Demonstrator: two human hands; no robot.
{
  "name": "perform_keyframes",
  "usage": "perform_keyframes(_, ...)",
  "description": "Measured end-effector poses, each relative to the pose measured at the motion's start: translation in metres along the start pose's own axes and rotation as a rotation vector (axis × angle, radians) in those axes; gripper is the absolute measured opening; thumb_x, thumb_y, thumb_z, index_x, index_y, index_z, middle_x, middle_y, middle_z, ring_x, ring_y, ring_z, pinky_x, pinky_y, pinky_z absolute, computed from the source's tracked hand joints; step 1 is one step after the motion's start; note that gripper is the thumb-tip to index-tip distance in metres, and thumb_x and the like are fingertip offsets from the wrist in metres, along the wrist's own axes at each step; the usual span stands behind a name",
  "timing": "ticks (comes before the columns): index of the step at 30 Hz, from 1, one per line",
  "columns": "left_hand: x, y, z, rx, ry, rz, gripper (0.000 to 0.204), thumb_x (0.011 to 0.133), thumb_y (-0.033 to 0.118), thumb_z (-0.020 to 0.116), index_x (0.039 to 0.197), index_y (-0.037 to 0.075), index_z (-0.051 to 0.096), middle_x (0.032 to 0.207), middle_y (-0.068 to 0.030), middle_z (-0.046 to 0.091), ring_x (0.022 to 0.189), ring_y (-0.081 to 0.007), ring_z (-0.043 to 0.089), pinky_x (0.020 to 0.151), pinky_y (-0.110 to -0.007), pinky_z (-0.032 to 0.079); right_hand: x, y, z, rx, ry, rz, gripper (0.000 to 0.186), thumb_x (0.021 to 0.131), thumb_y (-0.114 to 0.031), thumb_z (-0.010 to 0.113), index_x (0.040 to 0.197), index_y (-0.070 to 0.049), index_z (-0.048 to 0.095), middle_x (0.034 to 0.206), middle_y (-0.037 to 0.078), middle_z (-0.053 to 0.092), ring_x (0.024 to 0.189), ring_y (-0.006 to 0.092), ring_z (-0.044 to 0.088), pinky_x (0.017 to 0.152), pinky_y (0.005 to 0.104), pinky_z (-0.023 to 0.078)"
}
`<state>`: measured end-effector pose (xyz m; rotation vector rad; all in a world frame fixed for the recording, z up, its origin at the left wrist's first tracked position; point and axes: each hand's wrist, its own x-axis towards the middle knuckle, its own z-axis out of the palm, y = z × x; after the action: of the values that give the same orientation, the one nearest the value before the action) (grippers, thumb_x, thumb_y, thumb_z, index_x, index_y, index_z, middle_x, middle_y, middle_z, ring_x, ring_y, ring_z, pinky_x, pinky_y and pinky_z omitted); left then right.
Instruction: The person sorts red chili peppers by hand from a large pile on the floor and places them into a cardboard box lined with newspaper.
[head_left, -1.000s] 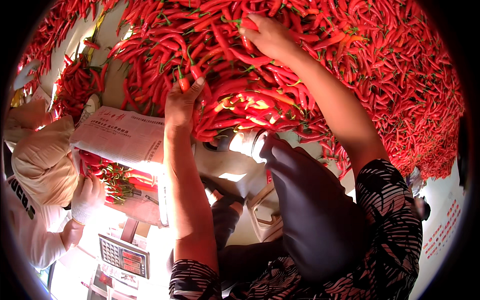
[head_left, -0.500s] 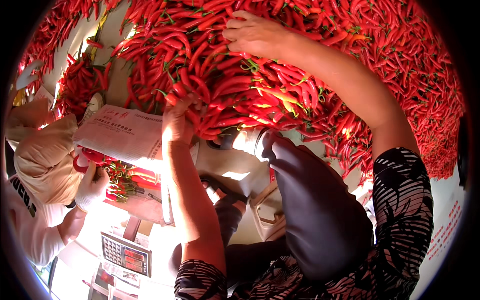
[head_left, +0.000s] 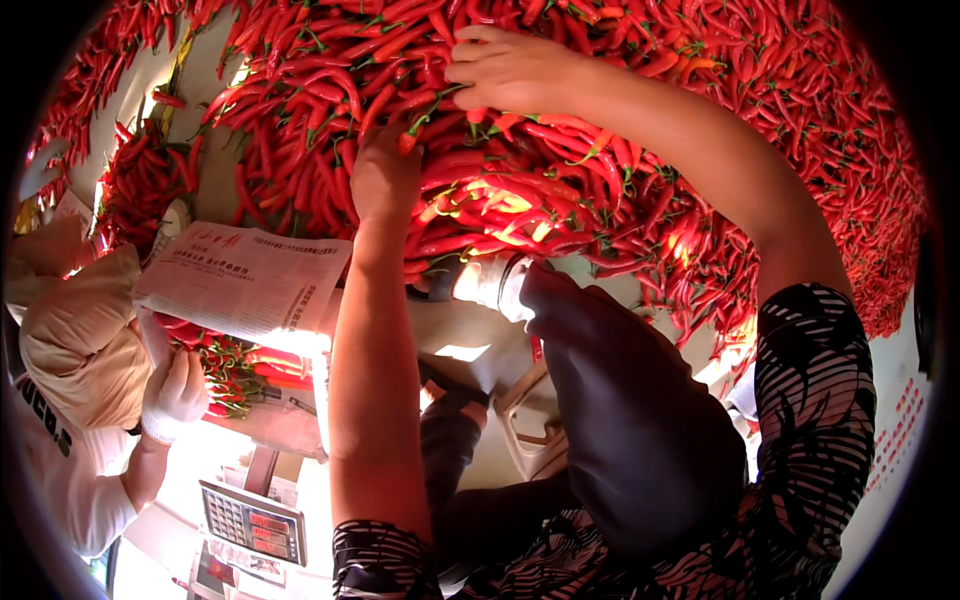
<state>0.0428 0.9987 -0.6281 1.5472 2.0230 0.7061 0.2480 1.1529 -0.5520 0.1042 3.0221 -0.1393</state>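
- Head view: my left grip (head_left: 386, 180) curls against a red chilli pepper (head_left: 407, 143); I cannot tell its hold.
- My right grip (head_left: 505, 72) half-curls over the chilli heap (head_left: 560, 188), hold hidden.
- Picking, I judge; next calls for a gentle pinch.

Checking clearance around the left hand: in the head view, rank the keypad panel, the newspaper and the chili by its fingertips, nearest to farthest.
From the left hand, in the head view:
1. Chili: right by its fingertips.
2. Newspaper: lower, to its left.
3. Keypad panel: farther down, lower left.
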Motion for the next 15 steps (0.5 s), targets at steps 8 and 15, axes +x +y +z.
perform_keyframes(8,0.004,-0.006,-0.019,0.024,-0.173,-0.067,0.029,0.084,0.021,0.078,0.109,0.007,0.073,0.094,-0.0124,0.072,0.085,-0.0324,0.07,0.077,-0.043,0.054,-0.035,-0.019,0.001,0.608,0.26,0.642,0.033,0.097,-0.023,0.068,0.122,-0.005,0.056,0.114,0.013,0.063,0.1,0.029,0.066,0.086,0.0415,0.053)
perform_keyframes(15,-0.024,0.029,-0.079,-0.597,-0.494,-0.409,0.017,0.088,0.018,0.078,0.095,0.004,0.071,0.078,0.0028,0.064,0.072,-0.0079,0.056,0.067,-0.028,0.044,-0.016,-0.035,0.013,0.956,0.351,0.69,0.045,0.094,-0.031,0.074,0.128,-0.005,0.063,0.116,0.014,0.071,0.11,0.0232,0.067,0.098,0.035,0.05)
